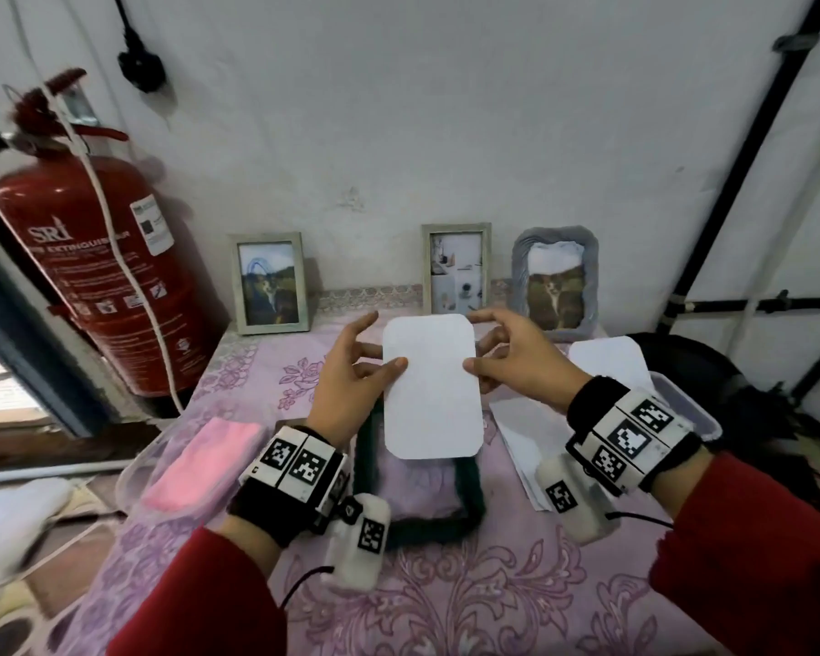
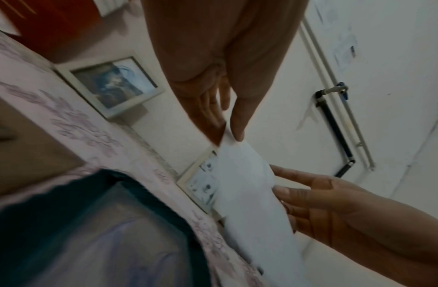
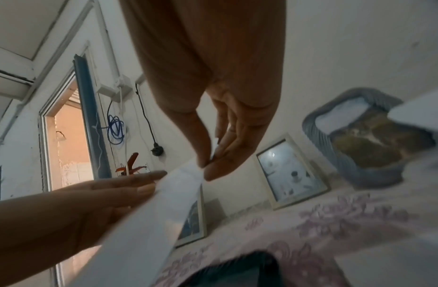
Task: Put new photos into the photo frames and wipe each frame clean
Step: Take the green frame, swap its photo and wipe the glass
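White round-cornered card (image 1: pixel 431 385) above dark frame (image 1: pixel 469 494)

I read this as a plain utility room: red fire extinguisher (image 1: pixel 100 272) against bare white wall (image 1: pixel 446 111), exposed black pipes (image 1: pixel 730 182), bench under floral cloth (image 1: pixel 446 598).

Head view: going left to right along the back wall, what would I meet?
Red fire extinguisher → pale frame with dog photo → pale frame with collage photo → grey woven frame with dog photo → black pipes.
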